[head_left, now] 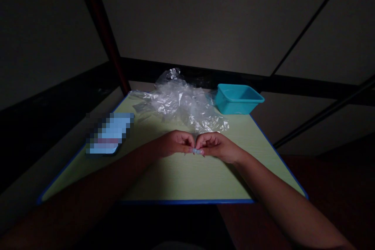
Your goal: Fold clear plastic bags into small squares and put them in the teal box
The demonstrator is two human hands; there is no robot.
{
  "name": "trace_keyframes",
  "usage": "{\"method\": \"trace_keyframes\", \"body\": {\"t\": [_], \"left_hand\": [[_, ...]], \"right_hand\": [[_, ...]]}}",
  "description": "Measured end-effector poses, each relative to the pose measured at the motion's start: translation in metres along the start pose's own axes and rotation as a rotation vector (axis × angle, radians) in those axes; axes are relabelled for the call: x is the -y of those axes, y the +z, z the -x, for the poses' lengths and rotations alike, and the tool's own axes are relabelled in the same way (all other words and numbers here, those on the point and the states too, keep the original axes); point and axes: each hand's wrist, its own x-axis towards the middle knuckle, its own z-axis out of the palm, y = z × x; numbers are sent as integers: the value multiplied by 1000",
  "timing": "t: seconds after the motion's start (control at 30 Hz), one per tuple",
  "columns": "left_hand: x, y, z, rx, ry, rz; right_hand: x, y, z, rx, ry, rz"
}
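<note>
The only display in sight is the lit screen of the phone [109, 134], at the left of the frame, and it is blurred into coarse blocks of pale blue with a reddish band low across it, so I cannot read a word of it.

My left grip [177, 142] and my right grip [219, 146] meet just below the centre of the frame, the fingertips drawn together and the thumbs pointing at each other. Each is pinched nearly closed, fingers curled in behind the thumb, and between the two I hold a small pale-blue piece [196, 151]. It is too small for me to tell what it is. I cannot tell whether my hands rest on the surface [190, 181] or hang just above it.

The surface is pale yellow-green with a faint, grain-like streaking, edged in blue. Beyond my fingers, at the upper middle of the frame, lies a heap of clear plastic [178, 101], thin, crumpled and glossy, throwing sharp white glints from its creases. To its right stands a turquoise box [238, 107], smooth, open-topped, with rounded corners and a rolled rim. Whether the plastic touches the box, I cannot tell.
</note>
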Motion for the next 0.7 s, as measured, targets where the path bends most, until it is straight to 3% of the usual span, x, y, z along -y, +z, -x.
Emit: {"method": "trace_keyframes", "body": {"t": [0.7], "left_hand": [[1,3,1,26,9,-43]], "right_hand": [[1,-1,1,23,-4,29]]}}
